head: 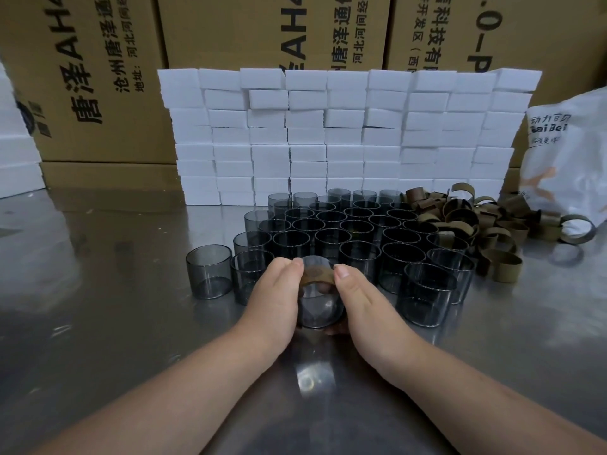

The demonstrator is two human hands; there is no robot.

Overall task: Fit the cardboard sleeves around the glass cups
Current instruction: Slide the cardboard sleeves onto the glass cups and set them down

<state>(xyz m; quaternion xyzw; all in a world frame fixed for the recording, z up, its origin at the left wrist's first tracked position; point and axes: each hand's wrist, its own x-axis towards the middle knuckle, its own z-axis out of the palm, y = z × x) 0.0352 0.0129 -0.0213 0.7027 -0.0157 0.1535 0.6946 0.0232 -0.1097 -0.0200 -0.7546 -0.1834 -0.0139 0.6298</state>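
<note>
A smoky grey glass cup [320,307] stands on the steel table between my two hands. A brown cardboard sleeve [318,276] wraps its upper part. My left hand [274,297] grips the cup and sleeve from the left, and my right hand [359,298] grips them from the right, fingertips on the sleeve. Behind stand several bare grey cups [348,231] in rows. A heap of brown cardboard sleeves [476,224] lies to the right of them.
A wall of stacked white foam blocks [345,136] rises behind the cups, with large cardboard boxes [98,77] beyond it. A white printed bag [571,159] lies at the far right. One cup [209,272] stands apart at the left. The steel table [98,307] is reflective.
</note>
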